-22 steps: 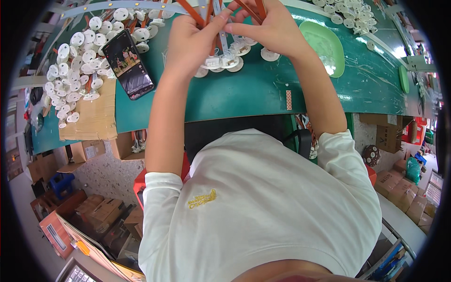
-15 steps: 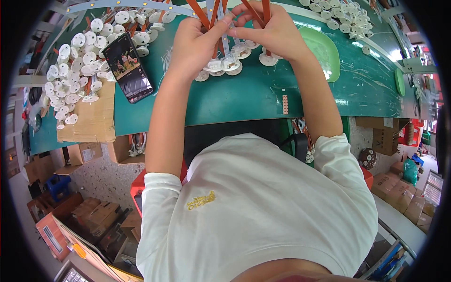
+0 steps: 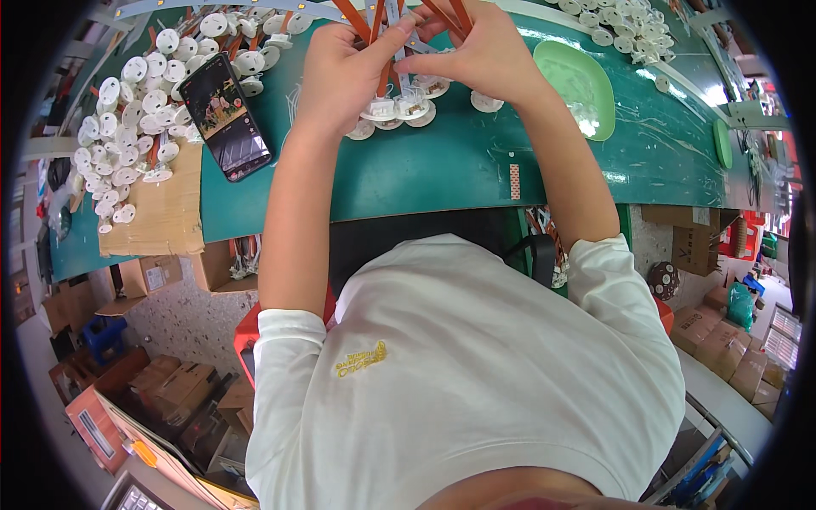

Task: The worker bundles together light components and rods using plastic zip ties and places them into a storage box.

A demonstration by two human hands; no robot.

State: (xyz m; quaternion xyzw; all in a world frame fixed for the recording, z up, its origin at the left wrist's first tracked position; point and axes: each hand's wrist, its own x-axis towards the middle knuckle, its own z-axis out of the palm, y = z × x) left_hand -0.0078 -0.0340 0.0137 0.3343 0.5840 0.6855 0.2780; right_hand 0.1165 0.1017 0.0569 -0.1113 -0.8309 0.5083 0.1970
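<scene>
Both hands meet at the top middle of the view, over the green table. My left hand [image 3: 340, 76] is closed, its thumb pressed on a white LED strip [image 3: 393, 13] that stands upright. Facing it, my right hand [image 3: 489, 59] has its fingers curled and its thumb against the same strip; its fingertips are partly hidden. Orange strips [image 3: 353, 19] rise between and behind the hands. Below them sit several white round disc bases [image 3: 411, 106] in a cluster. One more disc [image 3: 485, 101] lies under my right wrist.
Many white discs [image 3: 132, 110] are heaped on the left beside a phone [image 3: 225, 119] and a cardboard sheet [image 3: 161, 208]. A green tray [image 3: 599, 93] lies at right, with more discs [image 3: 625, 30] behind it. The green table's [image 3: 425, 183] front edge runs before me.
The whole view has shifted slightly, so table things sit a little higher and further left. My hands stay together at the strip; the right thumb sits slightly lower along it.
</scene>
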